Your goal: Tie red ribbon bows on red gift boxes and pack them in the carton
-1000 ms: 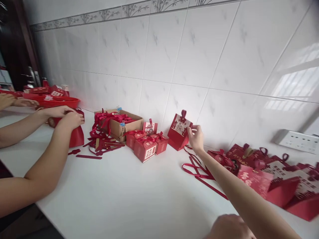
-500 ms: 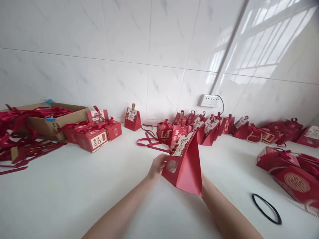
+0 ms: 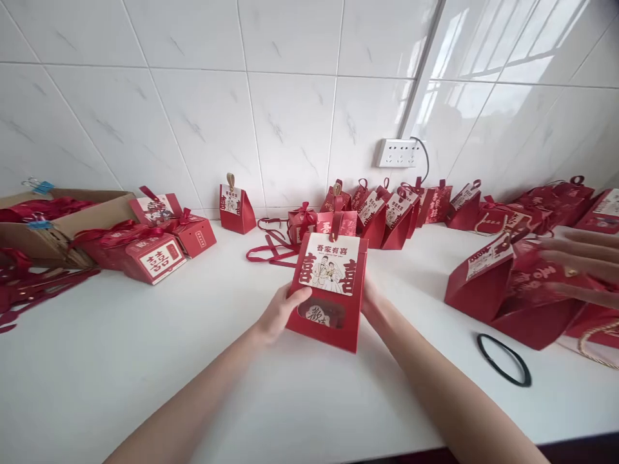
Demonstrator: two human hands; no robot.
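A red gift box (image 3: 329, 335) with a ribbon loop on top stands between my hands, its front turned to me. Its pale label carries a drawn couple and red characters, and a small window below shows something with black writing inside. My left hand (image 3: 278, 312) grips its left side, thumb across the front. At the right edge is my right hand (image 3: 371, 299), its fingers hidden behind the box. Just beyond it stands another red box with a ribbon loop (image 3: 338, 219), partly covered.
Several red boxes (image 3: 399, 216) line the wall below a white power strip (image 3: 399, 153). At left are ribboned boxes (image 3: 155, 258) and a cardboard carton (image 3: 97, 225) of red ribbon. Another person's hand (image 3: 587, 264) is over boxes at right, near a black ring (image 3: 505, 361).
The box in my hands has turned from its side to its front and come lower. Another person's hand has appeared at right, where upright red boxes now stand. My view has shifted.
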